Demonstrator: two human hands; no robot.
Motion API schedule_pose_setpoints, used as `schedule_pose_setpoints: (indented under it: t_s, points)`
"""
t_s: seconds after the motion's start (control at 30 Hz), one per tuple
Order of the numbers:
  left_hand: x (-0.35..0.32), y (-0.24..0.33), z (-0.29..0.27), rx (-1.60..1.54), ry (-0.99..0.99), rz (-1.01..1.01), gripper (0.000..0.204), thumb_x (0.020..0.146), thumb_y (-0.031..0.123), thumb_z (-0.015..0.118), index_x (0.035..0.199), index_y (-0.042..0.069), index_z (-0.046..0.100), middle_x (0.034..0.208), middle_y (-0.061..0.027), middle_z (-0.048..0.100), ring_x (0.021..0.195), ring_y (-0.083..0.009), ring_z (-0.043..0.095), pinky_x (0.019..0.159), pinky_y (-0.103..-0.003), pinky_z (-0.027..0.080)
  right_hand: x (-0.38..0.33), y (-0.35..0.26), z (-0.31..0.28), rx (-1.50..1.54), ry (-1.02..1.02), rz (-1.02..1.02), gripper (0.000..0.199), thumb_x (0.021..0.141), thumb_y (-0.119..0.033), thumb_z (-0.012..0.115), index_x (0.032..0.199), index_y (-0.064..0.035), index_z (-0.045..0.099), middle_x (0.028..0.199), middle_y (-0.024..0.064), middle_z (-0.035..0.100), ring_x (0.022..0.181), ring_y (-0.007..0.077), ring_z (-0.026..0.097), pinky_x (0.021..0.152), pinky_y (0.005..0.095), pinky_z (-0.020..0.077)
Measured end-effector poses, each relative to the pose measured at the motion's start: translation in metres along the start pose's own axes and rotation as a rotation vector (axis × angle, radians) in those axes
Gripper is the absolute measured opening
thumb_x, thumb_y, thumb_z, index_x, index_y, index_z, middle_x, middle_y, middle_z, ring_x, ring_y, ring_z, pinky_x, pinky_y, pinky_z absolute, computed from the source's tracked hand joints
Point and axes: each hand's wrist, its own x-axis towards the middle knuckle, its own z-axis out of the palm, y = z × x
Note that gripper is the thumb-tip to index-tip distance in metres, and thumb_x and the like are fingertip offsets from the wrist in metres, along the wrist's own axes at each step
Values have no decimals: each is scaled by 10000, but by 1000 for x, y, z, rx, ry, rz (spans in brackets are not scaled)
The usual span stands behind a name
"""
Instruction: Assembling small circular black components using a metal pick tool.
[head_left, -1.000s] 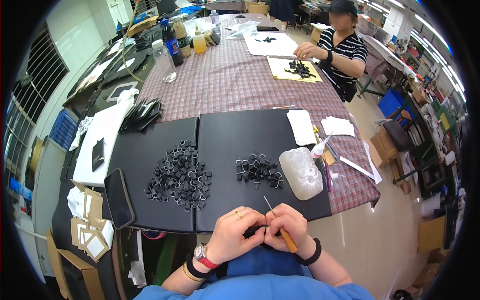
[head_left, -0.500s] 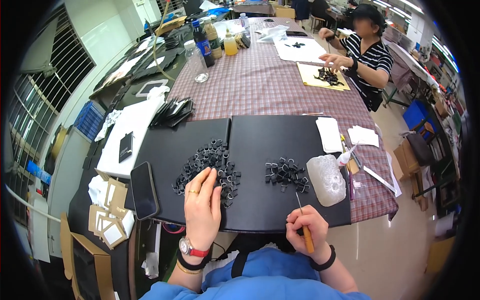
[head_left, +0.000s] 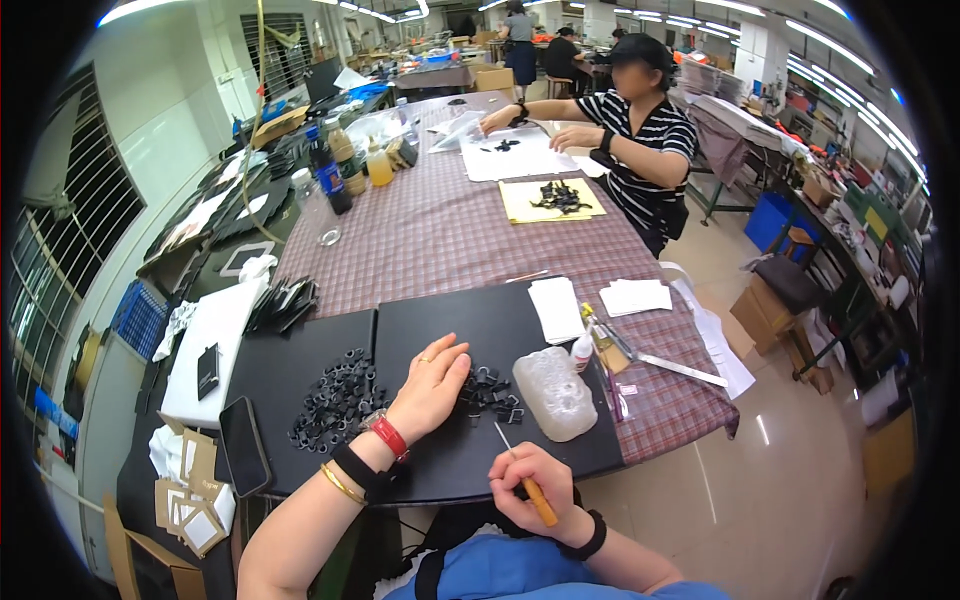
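Observation:
My left hand [head_left: 428, 388] reaches over the black board [head_left: 420, 320], fingers stretched out, at the left edge of a small pile of black clip-like pieces [head_left: 488, 392]. Its fingertips hide part of that pile, and nothing shows in the hand. Closer to me, my right hand [head_left: 532, 482] is closed round the wooden handle of an awl [head_left: 540, 503], whose thin metal tip points up and left toward the small pile. A larger heap of similar black pieces [head_left: 335, 400], some with metal rings, lies left of my left forearm.
A lumpy clear plastic-wrapped block [head_left: 555, 393] sits right of the small pile, beside a small white bottle [head_left: 582, 350]. White cards [head_left: 555, 308], a steel ruler [head_left: 680, 370] and a phone [head_left: 245, 447] lie around the board. Across the checked cloth [head_left: 400, 250], a co-worker [head_left: 640, 140] handles black pieces.
My left hand has moved right, from the large heap to the small pile. My right hand still grips the awl. The view has tilted up and turned right; the co-worker's hands have moved toward the white sheet.

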Motion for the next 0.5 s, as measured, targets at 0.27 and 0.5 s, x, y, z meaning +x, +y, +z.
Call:
schedule_pose_setpoints:
  t_s: [0.27,0.5]
  points:
    - [-16,5,18,13,-101,60,500,1057,384,366,1345,16,544,1463,-176,455,1418,-388,306,1174,-446,240,0,2,-6,40,-6,-6,222,731,91,693,829,-43,546,871,105,633,734,195,630,664,276,516]
    - [-48,27,33,-45,-33,-13,516,1054,379,371,1354,-16,512,1466,-210,434,1424,-403,291,1174,-452,239,2,2,-9,28,-1,-39,229,724,98,685,838,-48,550,869,104,639,741,200,638,670,283,524]
